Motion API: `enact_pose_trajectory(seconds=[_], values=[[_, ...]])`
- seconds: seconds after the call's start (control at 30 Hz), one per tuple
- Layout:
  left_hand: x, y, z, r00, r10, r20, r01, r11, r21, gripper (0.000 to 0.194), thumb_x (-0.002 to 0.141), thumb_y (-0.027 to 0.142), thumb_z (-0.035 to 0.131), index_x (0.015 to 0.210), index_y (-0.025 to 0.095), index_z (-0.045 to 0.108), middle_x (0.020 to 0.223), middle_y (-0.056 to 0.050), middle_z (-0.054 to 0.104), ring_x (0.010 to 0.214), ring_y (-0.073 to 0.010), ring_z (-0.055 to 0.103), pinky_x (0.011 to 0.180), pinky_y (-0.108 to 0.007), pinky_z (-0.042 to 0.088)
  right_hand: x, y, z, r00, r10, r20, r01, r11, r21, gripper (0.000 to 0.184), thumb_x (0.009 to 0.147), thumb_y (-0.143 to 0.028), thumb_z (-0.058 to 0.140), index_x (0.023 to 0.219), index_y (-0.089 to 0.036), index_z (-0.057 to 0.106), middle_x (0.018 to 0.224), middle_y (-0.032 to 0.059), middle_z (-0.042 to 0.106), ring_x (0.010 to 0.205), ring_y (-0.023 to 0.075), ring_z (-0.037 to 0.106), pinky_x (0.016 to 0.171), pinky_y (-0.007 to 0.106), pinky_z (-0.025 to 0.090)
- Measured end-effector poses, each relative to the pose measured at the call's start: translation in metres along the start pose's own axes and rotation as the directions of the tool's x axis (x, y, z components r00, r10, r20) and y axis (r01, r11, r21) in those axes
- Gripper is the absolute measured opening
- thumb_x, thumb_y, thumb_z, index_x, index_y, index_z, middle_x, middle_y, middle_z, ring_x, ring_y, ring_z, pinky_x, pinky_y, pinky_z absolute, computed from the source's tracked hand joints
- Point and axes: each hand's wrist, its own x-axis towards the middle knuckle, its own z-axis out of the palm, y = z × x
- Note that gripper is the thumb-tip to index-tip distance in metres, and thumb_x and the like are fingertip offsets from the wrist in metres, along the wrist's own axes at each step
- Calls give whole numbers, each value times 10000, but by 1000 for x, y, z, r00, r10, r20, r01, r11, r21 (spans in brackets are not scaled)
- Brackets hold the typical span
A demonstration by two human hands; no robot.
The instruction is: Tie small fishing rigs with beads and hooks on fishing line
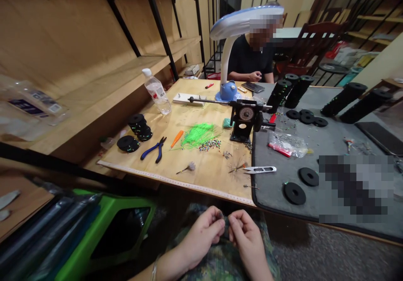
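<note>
Left hand and right hand held close together, low over the patterned lap, just off the table's front edge; likely kept there for fine fingertip work near the body. Thumb and fingertips of each pinched closed; a dark speck may sit at the left tips, but what either grips, can't tell, too small.

Silver snips lie across the left edge of the grey mat, near the front, presumably for easy reach. Pliers sit toward the table's left edge, seemingly parked. Lamp stands at the far edge, head overhanging, probably to light the work.

Nearest loose item: a tiny wire piece by the front edge, beside the mat's left side; dark, lumpy at one end, thin tail. Behind it a spiky tuft, fine brownish strands spread outward, orange bit at one end.
</note>
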Motion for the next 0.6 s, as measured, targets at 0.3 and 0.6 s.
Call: enact_pose_trajectory(seconds=[0.3, 0.6], values=[[3, -5, 4, 1000, -14, 5, 14, 998, -54, 383, 690, 471, 704, 751, 181, 460, 615, 55, 467, 538, -68, 363, 501, -230, 168, 2, 4, 1, 999, -41, 3, 41, 999, 10, 427, 735, -584, 679, 716, -166, 589, 469, -61, 495, 415, 89, 411, 412, 199, 301], [4, -5, 5, 999, 16, 39, -11, 994, -109, 399, 675, 464, 734, 734, 179, 460, 628, 45, 486, 556, -72, 392, 510, -224, 197, 2, 2, 0, 998, -66, -13, 66, 998, 5, 408, 723, -567, 697, 707, -168, 611, 487, -39, 539, 435, 110, 470, 426, 206, 350]])
